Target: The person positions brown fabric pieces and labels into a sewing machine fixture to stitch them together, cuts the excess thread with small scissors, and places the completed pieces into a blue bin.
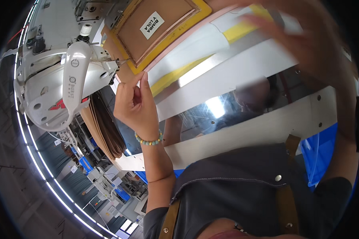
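Note:
My left hand (136, 99) is closed in a pinch, thumb and forefinger together beside the needle area of a white sewing machine (54, 85). Its fingertips meet the lower end of a thin pink strip (169, 55); whether they grip that strip or something finer is too small to tell. Just beyond lies a brown panel (175, 14) with a yellow border (163, 47) and a white printed label (152, 25). Over the far right, my right hand (283, 40) is smeared by motion, so its fingers cannot be read. Beneath it are white sheets with yellow edges (199, 44).
A shiny metal plate (199, 119) is set into the pale worktable (235, 137). Brown sheets (103, 123) hang at the table's left side, below the machine. Something blue (321, 149) sits under the table at the right. More machines (103, 179) stand at the lower left.

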Tool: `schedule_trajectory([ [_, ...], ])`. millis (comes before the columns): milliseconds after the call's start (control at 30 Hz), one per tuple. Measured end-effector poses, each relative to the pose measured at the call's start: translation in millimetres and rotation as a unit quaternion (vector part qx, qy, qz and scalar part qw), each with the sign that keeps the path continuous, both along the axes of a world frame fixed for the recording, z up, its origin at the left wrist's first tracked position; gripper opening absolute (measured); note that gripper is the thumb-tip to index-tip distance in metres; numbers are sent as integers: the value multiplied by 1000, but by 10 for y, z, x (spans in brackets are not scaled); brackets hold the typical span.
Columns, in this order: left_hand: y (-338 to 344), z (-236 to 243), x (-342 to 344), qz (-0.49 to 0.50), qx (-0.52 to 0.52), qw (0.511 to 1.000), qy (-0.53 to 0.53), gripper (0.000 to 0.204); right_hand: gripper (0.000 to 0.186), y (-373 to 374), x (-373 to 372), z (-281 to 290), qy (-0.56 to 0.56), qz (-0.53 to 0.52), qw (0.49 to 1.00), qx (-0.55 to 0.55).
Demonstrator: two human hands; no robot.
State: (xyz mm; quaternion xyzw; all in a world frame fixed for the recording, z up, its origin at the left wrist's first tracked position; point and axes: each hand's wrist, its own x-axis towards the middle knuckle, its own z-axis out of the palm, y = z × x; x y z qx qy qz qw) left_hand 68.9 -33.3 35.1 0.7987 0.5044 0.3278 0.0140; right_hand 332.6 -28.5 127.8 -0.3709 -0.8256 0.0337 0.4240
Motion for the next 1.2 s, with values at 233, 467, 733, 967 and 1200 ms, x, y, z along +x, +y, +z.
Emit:
schedule_trajectory([
  [233,-129,-26,219,-14,-21,999,-28,10,25,276,-126,-922,15,82,975,-207],
  [467,-96,6,212,-17,-27,998,-52,10,16,440,-322,-1064,34,158,971,-176],
  [733,76,-111,59,24,26,999,0,15,13,933,-339,-1125,113,163,960,-200],
  [967,225,-130,-122,43,65,997,12,10,11,1227,-678,-1124,121,115,976,-138],
  [1200,246,-176,-83,18,7,996,-85,9,19,1156,-651,-1247,120,275,914,-275],
])
